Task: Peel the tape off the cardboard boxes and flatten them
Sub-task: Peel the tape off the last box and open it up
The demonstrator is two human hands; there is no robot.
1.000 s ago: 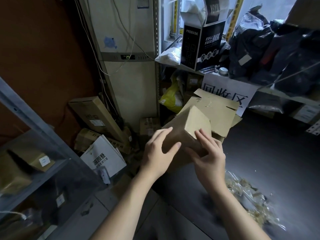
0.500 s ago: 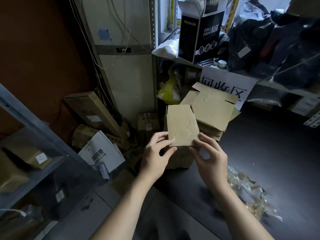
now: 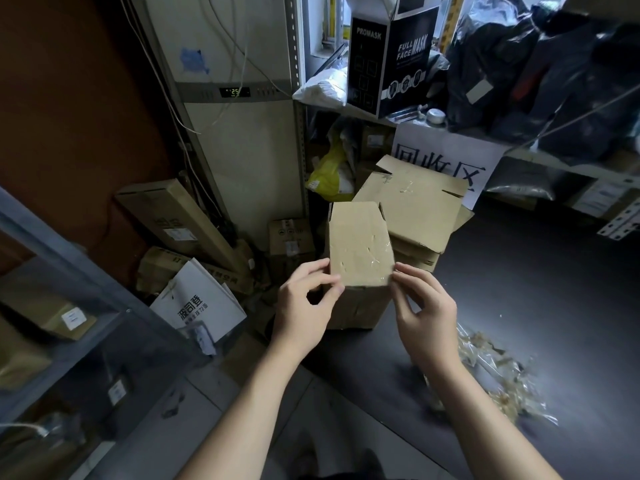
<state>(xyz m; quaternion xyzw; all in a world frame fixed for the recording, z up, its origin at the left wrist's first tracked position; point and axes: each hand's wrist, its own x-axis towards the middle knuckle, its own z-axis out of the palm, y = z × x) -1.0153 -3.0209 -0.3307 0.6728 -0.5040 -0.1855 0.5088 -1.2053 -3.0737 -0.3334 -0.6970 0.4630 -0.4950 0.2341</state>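
Cardboard box (image 3: 360, 247), rectangular, matte, pinched by left hand (image 3: 304, 306), right hand (image 3: 426, 317).

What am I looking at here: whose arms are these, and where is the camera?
There is no machine here. These are a person's bare arms, filmed by one wide-angle camera worn on the head, which looks forward and down. The left hand and the right hand pinch the near corners of a small cardboard box, which appears to stand at the edge of a dark table. Shiny clear tape shows on the box near the right fingertips. Behind the box lies a stack of flattened cardboard. On the table to the right is a pile of peeled tape.
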